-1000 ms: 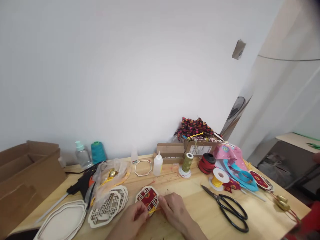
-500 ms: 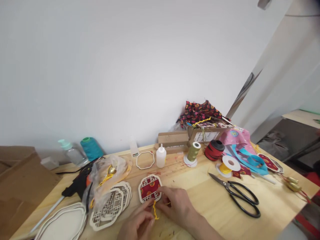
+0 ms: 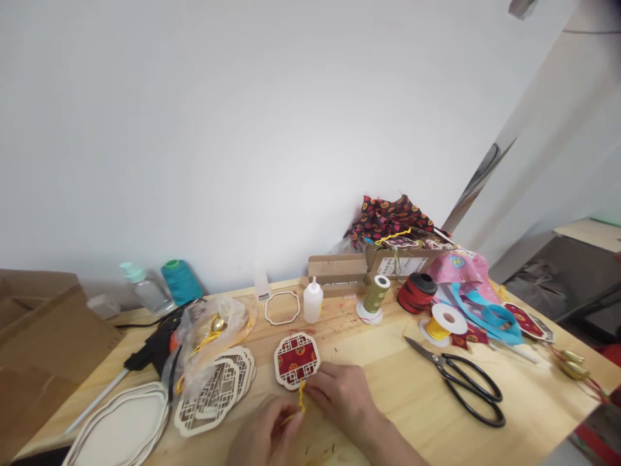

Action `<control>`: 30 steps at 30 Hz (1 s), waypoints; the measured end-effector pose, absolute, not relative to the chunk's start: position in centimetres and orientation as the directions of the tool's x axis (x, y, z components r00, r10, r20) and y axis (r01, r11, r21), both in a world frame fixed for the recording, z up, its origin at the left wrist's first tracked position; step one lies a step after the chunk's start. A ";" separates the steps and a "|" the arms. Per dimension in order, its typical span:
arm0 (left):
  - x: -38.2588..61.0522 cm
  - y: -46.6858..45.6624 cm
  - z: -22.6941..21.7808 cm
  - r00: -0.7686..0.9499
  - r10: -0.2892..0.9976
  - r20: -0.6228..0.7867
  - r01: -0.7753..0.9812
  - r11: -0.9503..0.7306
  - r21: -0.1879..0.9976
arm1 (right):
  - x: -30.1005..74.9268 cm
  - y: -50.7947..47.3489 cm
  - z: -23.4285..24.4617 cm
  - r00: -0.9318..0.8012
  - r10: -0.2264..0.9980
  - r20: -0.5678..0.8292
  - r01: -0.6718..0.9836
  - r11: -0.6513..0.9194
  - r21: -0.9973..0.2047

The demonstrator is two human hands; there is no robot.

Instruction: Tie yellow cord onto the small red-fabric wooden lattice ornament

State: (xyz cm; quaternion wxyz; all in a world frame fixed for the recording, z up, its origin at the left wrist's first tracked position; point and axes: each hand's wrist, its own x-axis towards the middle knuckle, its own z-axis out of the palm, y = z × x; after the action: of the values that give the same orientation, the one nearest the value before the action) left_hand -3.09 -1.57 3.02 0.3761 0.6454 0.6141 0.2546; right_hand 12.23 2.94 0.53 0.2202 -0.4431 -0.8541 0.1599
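Reading labels first: white label on the open carton (image 3: 402, 265) has print, too small to make out. Dark lettering on the low cardboard box (image 3: 337, 268) beside it, same story. Pink cloth (image 3: 460, 265) carries a round blue patch with a mark, maybe a letter (wouldn't swear to it). Small label low on the dropper bottle (image 3: 262, 288), illegible.

Lattice ornament (image 3: 297, 361) with red patterned fabric lies flat on the worktop (image 3: 383, 375), just beyond the hands, roughly midway between them. Yellow cord (image 3: 302, 396) runs from its lower edge toward the wearer. Left hand (image 3: 269, 427) is below and left of the ornament, fingers curled and pinched on the cord's near end. Right hand (image 3: 344, 395) is at the ornament's lower right edge, thumb and fingers close together; can't tell if it grips the cord. Hands near each other, cord in the gap.

Right fingertips partly hidden. Both forearms cut off at the bottom edge, same for the pale blanks (image 3: 119, 427). Clear bag (image 3: 196, 362) covers part of the spare lattice frames (image 3: 216, 395). Brown box (image 3: 48, 349) cropped at left.
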 end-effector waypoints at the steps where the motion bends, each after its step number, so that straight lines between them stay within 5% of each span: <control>1: -3.0 -1.4 3.3 0.070 0.985 -0.155 0.606 0.081 0.791 | 12.2 2.9 0.6 -0.521 0.820 0.238 0.671 0.566 -0.479; 8: -1.6 0.3 3.4 0.029 0.979 -0.203 0.741 0.116 0.661 | 12.3 3.1 0.5 -0.490 0.851 0.190 0.663 0.505 -0.552; 19: -1.9 0.0 2.4 0.079 0.974 -0.210 0.696 0.097 0.712 | 12.3 3.2 0.2 -0.446 0.877 0.177 0.717 0.469 -0.516; 30: -2.1 -0.2 0.9 0.127 0.853 -0.507 0.226 0.473 0.852 | 12.2 3.1 0.4 -0.458 0.869 0.188 0.734 0.489 -0.471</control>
State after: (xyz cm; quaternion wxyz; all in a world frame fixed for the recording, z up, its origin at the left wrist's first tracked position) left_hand -2.08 -0.23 0.90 0.6056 0.4437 0.6079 0.2586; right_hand 12.21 3.11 0.36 0.2054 -0.4783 -0.8380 0.1637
